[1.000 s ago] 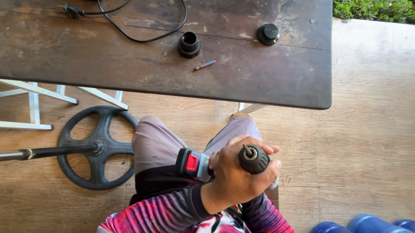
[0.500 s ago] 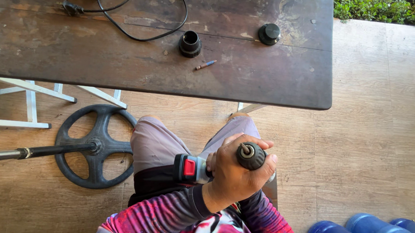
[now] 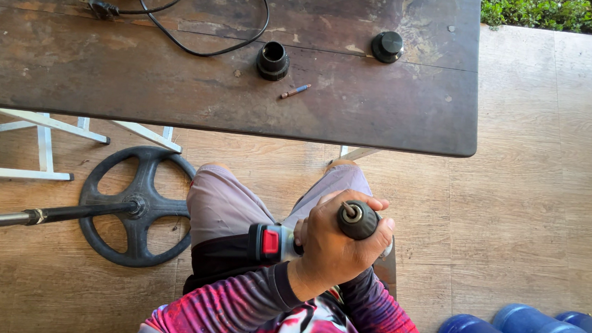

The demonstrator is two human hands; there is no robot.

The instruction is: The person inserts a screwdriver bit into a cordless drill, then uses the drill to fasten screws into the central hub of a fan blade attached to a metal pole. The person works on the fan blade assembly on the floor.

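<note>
We hold a cordless drill (image 3: 285, 239) over our lap in the lower middle of the frame, its black chuck (image 3: 357, 220) pointing up toward the camera. Our left hand (image 3: 332, 246) is wrapped closed around the chuck, fingers (image 3: 377, 226) curled over its far side and thumb along the top edge. Our right hand is hidden behind the left one and the drill body, so we cannot tell how it grips. The drill's red and black rear sticks out to the left of the wrist.

Above, on the dark worn desk (image 3: 112, 76), lie a black collar (image 3: 272, 60), a small bit (image 3: 294, 91), a black knob (image 3: 387, 46) and a black cable (image 3: 201, 47). A black wheel (image 3: 138, 205) rests on the wooden floor at left.
</note>
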